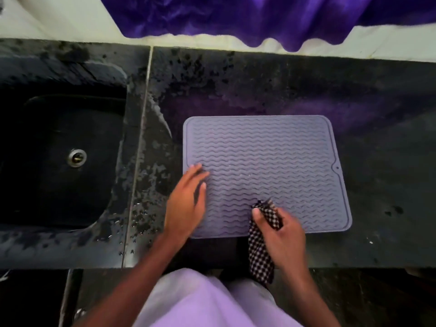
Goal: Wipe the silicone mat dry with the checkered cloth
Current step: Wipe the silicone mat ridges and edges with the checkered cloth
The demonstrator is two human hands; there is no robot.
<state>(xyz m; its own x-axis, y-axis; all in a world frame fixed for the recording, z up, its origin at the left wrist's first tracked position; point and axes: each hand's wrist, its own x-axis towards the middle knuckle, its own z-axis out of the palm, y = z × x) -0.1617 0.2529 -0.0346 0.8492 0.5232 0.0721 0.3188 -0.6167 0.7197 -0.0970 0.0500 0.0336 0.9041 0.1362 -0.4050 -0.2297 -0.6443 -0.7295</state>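
Note:
A grey-lilac silicone mat (271, 156) with wavy ridges lies flat on the dark stone counter (377, 138). My left hand (186, 204) rests flat on the mat's near left corner, fingers straight. My right hand (280, 230) grips a bunched black-and-white checkered cloth (260, 253) over the mat's near edge. The cloth's upper end touches the mat, and its tail hangs down over the counter's front edge.
A dark sink (63, 161) with a metal drain (76, 157) is sunk into the counter at the left. Water drops speckle the counter between sink and mat. Purple fabric (259, 17) hangs along the back wall. The counter's front edge runs just below my wrists.

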